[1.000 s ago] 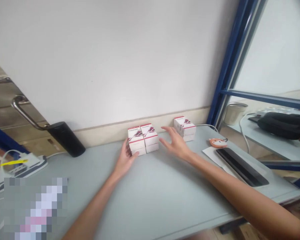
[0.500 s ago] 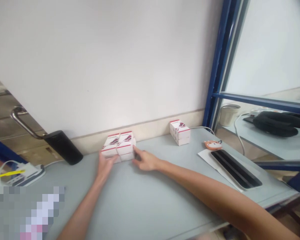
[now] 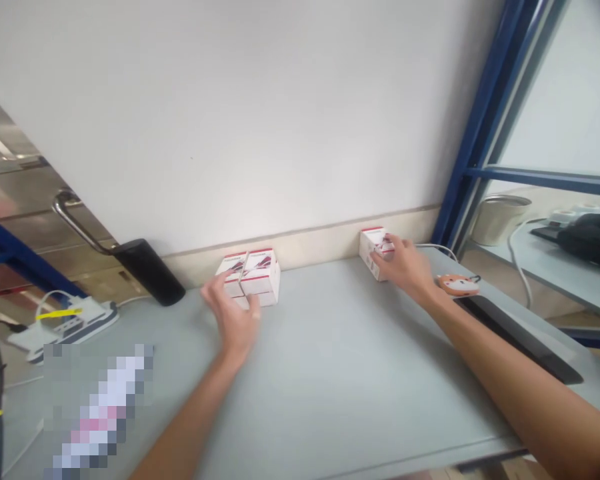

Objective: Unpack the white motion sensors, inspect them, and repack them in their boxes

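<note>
A block of small white boxes with red stripes [image 3: 254, 277] stands by the wall on the grey table [image 3: 330, 373]. My left hand [image 3: 233, 317] hovers just in front of it, fingers spread and holding nothing. Farther right, a separate stack of the same white boxes [image 3: 373, 250] sits near the wall. My right hand [image 3: 405, 267] rests on that stack, fingers curled round its front and top.
A black cylinder [image 3: 147, 270] lies at the back left beside a metal door handle [image 3: 77, 223]. A white power strip [image 3: 63, 323] sits at left. An orange fox-shaped item [image 3: 457, 285] and a black flat device [image 3: 520, 337] lie at right, by a blue frame [image 3: 485, 127].
My right hand left the block of boxes and moved right onto the separate stack. My left hand drew back slightly from the block and opened. The view shifted.
</note>
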